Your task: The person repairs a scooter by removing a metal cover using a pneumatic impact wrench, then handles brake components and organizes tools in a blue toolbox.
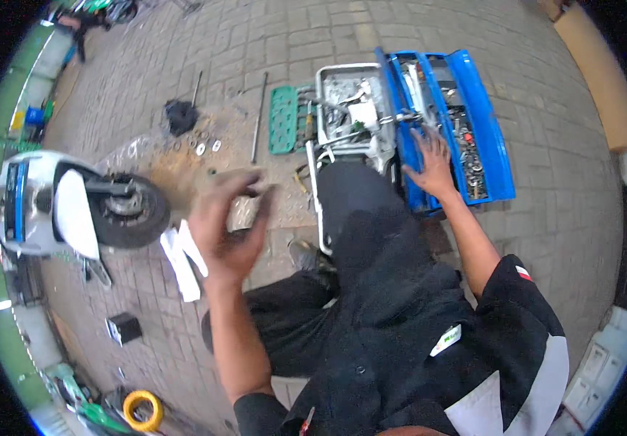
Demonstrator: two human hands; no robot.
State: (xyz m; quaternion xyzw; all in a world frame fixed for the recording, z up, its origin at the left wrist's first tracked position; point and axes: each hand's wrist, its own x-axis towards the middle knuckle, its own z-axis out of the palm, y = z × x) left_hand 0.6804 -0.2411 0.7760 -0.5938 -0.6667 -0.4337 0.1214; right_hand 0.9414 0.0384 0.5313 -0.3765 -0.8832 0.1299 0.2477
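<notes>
My left hand (227, 229) is raised above the paving, slightly blurred. Its fingers curve toward the thumb with a gap between them, and I see nothing held there. My right hand (433, 163) reaches over the blue metal toolbox (501, 156), fingers spread, at the tray on its near left side. Whether its fingertips touch anything inside cannot be made out. Several small metal parts, sockets among them, fill the toolbox's right tray, along with a red piece (468, 136). Left of the toolbox stands a white metal frame with a tray (335, 87) holding tools and a white cloth or paper (363, 114).
A green tool case (282, 120) lies beside the tray. Two long rods (259, 120), a black rag or bag (181, 116) and several washers rest on the bricks. At left stands a white scooter (73, 211), near white strips (180, 265), a black box (123, 328) and a yellow ring (142, 411).
</notes>
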